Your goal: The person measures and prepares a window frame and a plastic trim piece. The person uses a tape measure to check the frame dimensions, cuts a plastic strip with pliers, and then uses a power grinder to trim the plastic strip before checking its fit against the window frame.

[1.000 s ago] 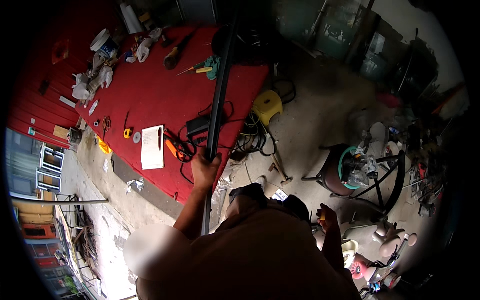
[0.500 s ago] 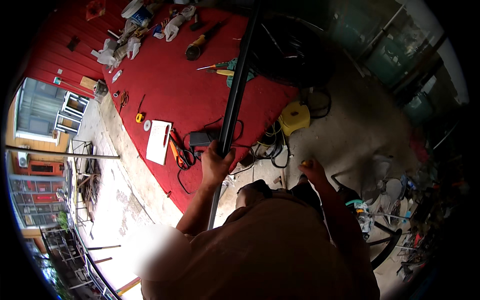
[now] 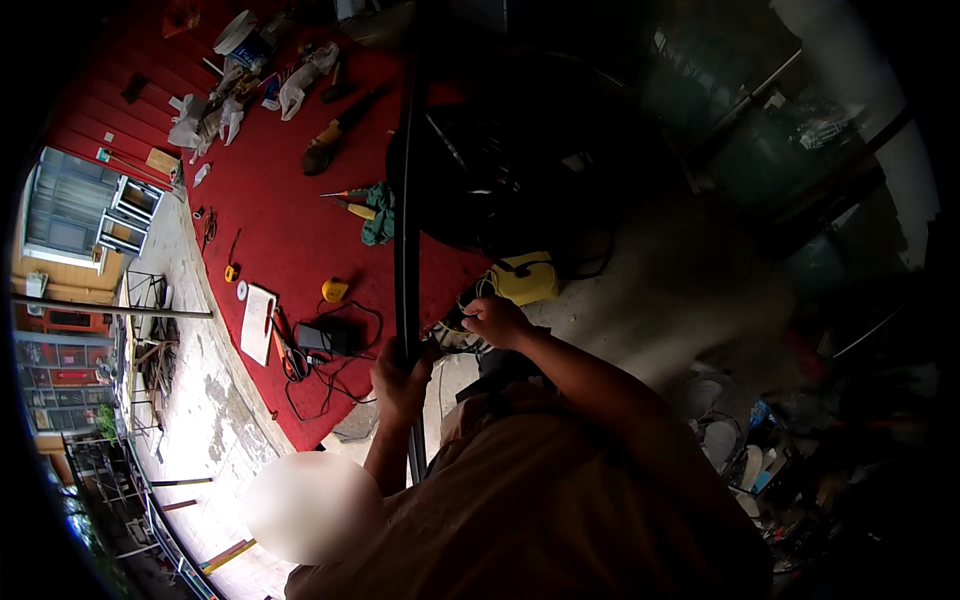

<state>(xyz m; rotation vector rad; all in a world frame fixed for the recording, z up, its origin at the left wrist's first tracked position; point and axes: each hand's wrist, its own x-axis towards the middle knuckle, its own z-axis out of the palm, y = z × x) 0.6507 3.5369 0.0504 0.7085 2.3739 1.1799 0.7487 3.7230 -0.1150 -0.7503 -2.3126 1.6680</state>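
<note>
My left hand is closed around a long dark pole that runs from my chest up toward the top of the view, across a red carpet. My right hand reaches forward to the carpet's near edge, its fingers curled over a tangle of wires just below a yellow box-shaped tool. Whether it grips anything I cannot tell.
On the carpet lie a white sheet, a black charger with cables, a small yellow tape measure, a green cloth and several hand tools. A big dark wheel-like mass sits right of the pole. Clutter stands at lower right.
The view has swung, so the carpet sits higher and closer. My right hand moved forward from beside my chest to the wires by the yellow tool. My left hand keeps its hold on the pole.
</note>
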